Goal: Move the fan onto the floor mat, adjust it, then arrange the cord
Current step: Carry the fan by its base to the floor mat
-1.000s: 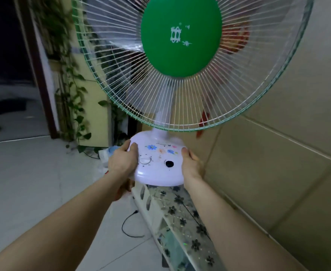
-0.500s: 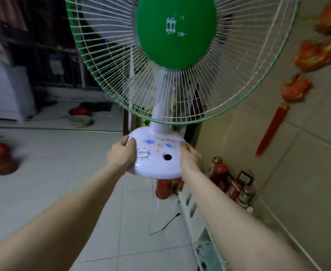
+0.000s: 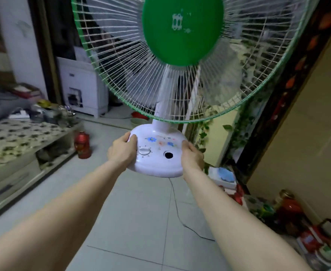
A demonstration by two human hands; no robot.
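Writing: white marks on the green disc [image 3: 182, 30] at the middle of the fan [image 3: 180, 75] are too blurred to read; small marks beside the flower stickers on the base [image 3: 156, 153] are not legible either
Left hand [image 3: 122, 152]: fingers curled over the left edge of the base, thumb on top near the white knob [image 3: 144, 151]
Right hand [image 3: 192, 158]: fingers wrapped round the right edge, gripping it
Fan: held up in the air above the tiled floor [image 3: 141, 212], upright
Cord [image 3: 177, 208]: hangs from under the base and trails across the floor
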